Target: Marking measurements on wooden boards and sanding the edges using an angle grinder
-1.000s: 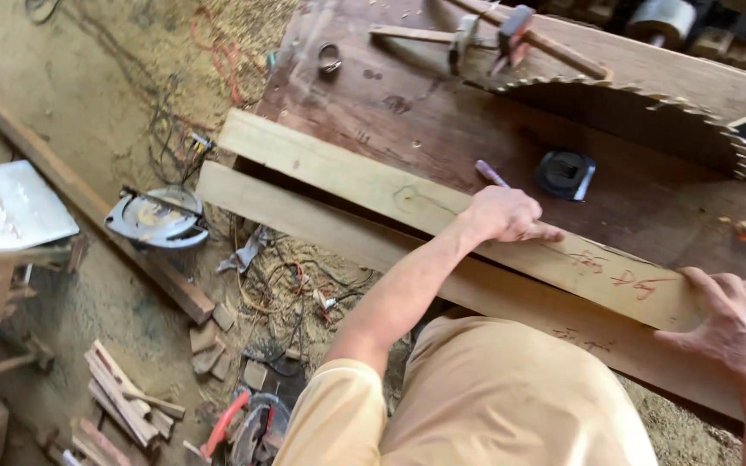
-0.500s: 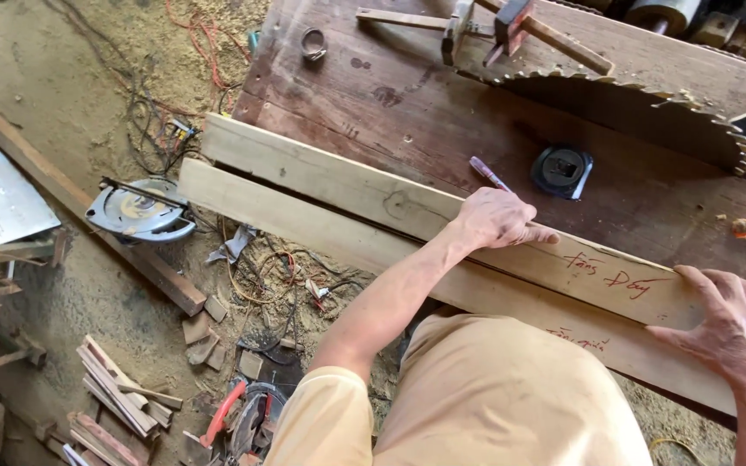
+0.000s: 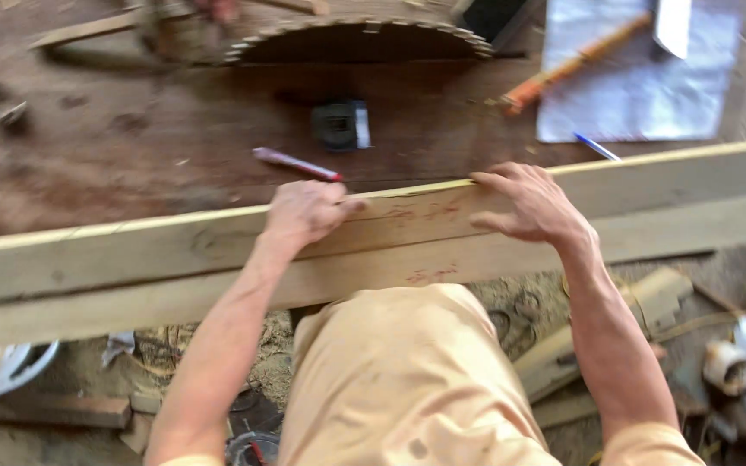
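Observation:
Two long pale planks lie side by side along the near edge of a dark wooden table (image 3: 174, 173). The upper plank (image 3: 114, 250) has red pencil marks near its middle, and the lower plank (image 3: 88, 311) sits just below it. My left hand (image 3: 304, 211) rests on the upper plank with its fingers curled over the far edge. A little to the right, my right hand (image 3: 528, 203) grips the same plank, fingers hooked over its far edge. A red pencil (image 3: 295, 164) lies just beyond my left hand.
A black tape measure (image 3: 338, 125) sits behind the pencil, before a large toothed saw blade (image 3: 356, 34). At the right, an orange-handled tool (image 3: 563, 65) lies on a grey sheet (image 3: 641, 86) near a blue pen (image 3: 597, 147). Offcuts, cables and sawdust cover the ground below.
The view has swung so the planks now run level across it. My right hand has come in along the upper plank, closer to my left hand, which stays at the red marks.

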